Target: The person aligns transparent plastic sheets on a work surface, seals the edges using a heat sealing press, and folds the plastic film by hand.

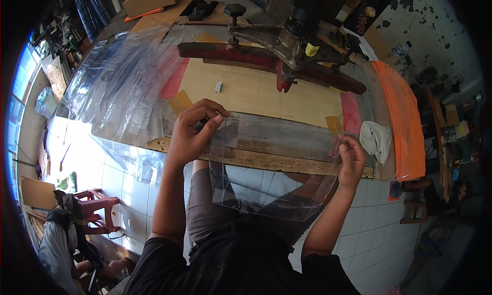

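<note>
A clear plastic sheet (271, 190) lies over the table's front edge and hangs down above my lap. My left hand (195, 131) has thumb and forefinger pinched at its upper left corner. On the opposite side, the fingers of my right hand (351, 159) are closed on the sheet's right edge. Beyond it a pale yellow mat (256, 87) lies on the table, bordered by pink-red strips and brown tape. A small white piece (218, 87) rests on the mat. Above the mat stands a press with a long dark red bar (220, 51), apart from both hands.
Loose clear plastic sheets (118, 85) are heaped at the left. On the right are a crumpled white cloth (376, 141) and a stack of orange sheets (402, 120). A cardboard box (154, 0) sits far left. A pink stool (97, 210) and other people are beyond the table.
</note>
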